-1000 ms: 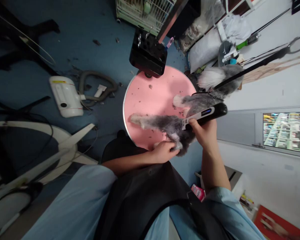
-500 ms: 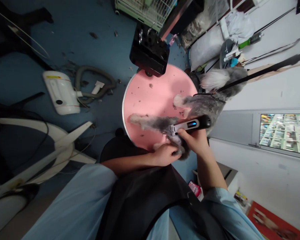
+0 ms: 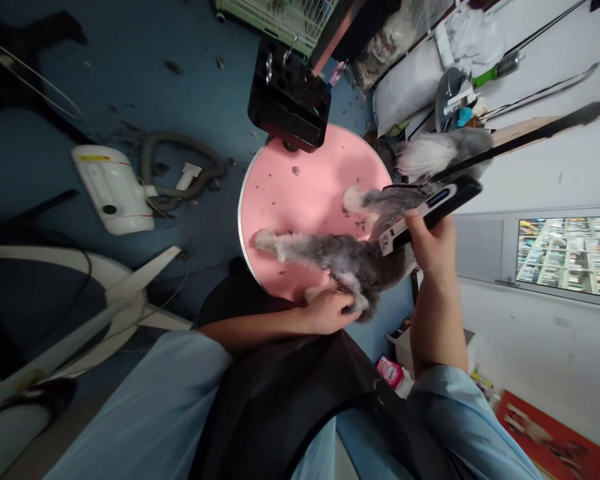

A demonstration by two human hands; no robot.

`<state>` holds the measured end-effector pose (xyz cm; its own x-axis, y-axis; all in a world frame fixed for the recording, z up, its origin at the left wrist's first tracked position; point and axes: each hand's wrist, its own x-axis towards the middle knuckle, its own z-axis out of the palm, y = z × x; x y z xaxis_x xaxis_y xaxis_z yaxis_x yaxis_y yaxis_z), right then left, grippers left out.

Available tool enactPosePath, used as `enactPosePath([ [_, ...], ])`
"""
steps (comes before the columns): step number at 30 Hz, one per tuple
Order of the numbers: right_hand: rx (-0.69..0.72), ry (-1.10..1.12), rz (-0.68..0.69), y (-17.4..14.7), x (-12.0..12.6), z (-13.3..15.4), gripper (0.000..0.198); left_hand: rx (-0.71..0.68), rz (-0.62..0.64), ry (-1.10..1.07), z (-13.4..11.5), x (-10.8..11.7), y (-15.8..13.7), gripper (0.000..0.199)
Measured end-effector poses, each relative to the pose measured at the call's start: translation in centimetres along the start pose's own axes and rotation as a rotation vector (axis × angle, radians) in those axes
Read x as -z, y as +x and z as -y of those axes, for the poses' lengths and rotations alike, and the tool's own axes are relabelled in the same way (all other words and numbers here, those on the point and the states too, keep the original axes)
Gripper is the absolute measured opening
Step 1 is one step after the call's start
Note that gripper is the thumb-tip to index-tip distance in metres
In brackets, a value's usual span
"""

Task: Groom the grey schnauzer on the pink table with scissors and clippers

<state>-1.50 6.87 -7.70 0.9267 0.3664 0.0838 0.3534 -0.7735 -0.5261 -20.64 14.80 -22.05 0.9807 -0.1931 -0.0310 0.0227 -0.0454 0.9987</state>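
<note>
A grey dog [image 3: 375, 267] with trimmed fur stands on a round pink grooming table [image 3: 295, 207]. My left hand [image 3: 333, 311] is closed around one of its legs, lifted at the near side. My right hand [image 3: 433, 247] grips a black and silver hair clipper [image 3: 445, 207], thumb on top, with the blade end beside the dog's body. Whether the blade touches the fur I cannot tell. A straight foreleg or hind leg reaches across the table toward its left rim. Loose tufts of hair lie on the tabletop.
A black tool holder [image 3: 290, 100] with scissors hangs at the table's far edge. A black strap [image 3: 520, 143] runs to the dog. On the floor are a white dryer [image 3: 113, 190] with a grey hose [image 3: 150, 157] and hair clumps. A wire cage [image 3: 285, 17] stands behind.
My right hand has drawn the clipper away from the leg, up and to the right along the dog's body. My left hand keeps its hold on the leg. The view has shifted slightly.
</note>
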Motion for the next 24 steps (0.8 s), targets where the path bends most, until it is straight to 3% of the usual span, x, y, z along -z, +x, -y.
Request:
enactPosePath([
  [3, 0.002, -0.058, -0.026, -0.2, -0.2, 0.1, 0.046, -0.01, 0.034, 0.08, 0.0, 0.1, 0.1, 0.034],
  [8, 0.038, -0.003, 0.245, -3.1, -0.9, 1.3, 0.035, -0.033, 0.041, 0.116, -0.1, 0.2, 0.2, 0.033],
  [13, 0.059, 0.01, 0.029, -5.0, -1.0, 2.0, 0.025, -0.002, 0.05, 0.125, -0.1, 0.2, 0.2, 0.035],
  [18, 0.106, 0.007, 0.261, -6.5, -1.8, 2.5, 0.029, -0.046, 0.027, 0.022, -0.1, 0.3, 0.1, 0.029],
  [22, 0.095, 0.074, 0.127, -7.0, -2.4, 2.5, 0.027, 0.006, 0.03, -0.011, 0.1, -0.1, 0.2, 0.03],
  [24, 0.088, 0.134, 0.218, -7.5, -3.1, 2.4, 0.031, 0.019, 0.033, -0.02, 0.2, 0.1, 0.0, 0.027],
])
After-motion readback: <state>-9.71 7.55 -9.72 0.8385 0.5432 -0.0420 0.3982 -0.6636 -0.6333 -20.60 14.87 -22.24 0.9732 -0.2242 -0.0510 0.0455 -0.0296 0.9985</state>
